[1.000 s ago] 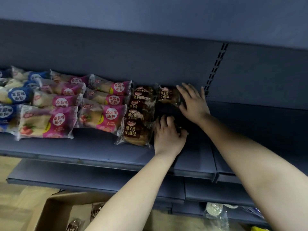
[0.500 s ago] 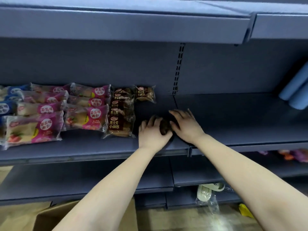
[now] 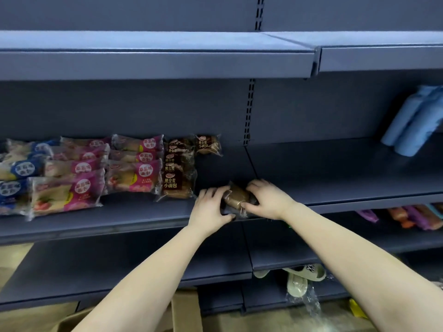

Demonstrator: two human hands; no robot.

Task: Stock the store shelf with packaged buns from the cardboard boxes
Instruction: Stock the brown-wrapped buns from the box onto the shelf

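A brown packaged bun point(image 3: 236, 197) in clear wrap lies at the front of the grey shelf point(image 3: 143, 215), held from both sides. My left hand point(image 3: 209, 207) grips its left end and my right hand point(image 3: 266, 198) grips its right end, fingers curled over it. To the left stands a column of brown bun packs point(image 3: 176, 170), with one more brown pack point(image 3: 208, 144) behind at the back. Pink bun packs point(image 3: 134, 164) and blue bun packs point(image 3: 21, 171) fill the shelf further left.
A cardboard box point(image 3: 184, 310) stands on the floor under my arms. Pale slippers in plastic point(image 3: 302, 279) lie on the bottom shelf. Blue rolls point(image 3: 412, 125) lean at the far right of the same shelf. Colourful packs point(image 3: 412, 216) sit on the lower right shelf. An upper shelf point(image 3: 155, 61) overhangs.
My right hand came back from the rear of the shelf to the front and joined the left on the brown bun. The view tilted upward and pulled back.
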